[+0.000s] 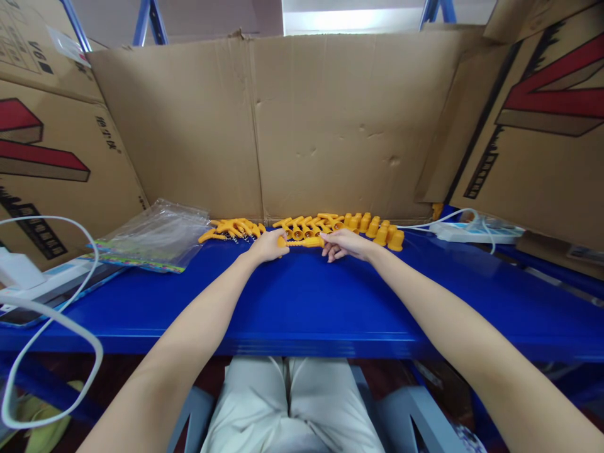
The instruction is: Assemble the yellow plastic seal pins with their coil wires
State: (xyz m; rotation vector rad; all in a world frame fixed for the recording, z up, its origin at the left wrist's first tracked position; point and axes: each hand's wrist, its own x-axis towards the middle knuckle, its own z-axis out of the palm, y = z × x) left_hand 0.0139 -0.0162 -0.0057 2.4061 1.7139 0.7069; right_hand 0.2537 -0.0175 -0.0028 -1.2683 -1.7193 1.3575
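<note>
Between the left hand (270, 246), closed on one end, and the right hand (348, 243), pinched at the other, an orange corkscrew part (306, 241) was held lengthwise sideways.

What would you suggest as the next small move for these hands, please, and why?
I would probably ease the yellow item slightly toward the body, using both hands. The left hand and right hand are at its opposite ends, close in front of the row of yellow pieces, while the blue surface nearer the body is bare.
</note>
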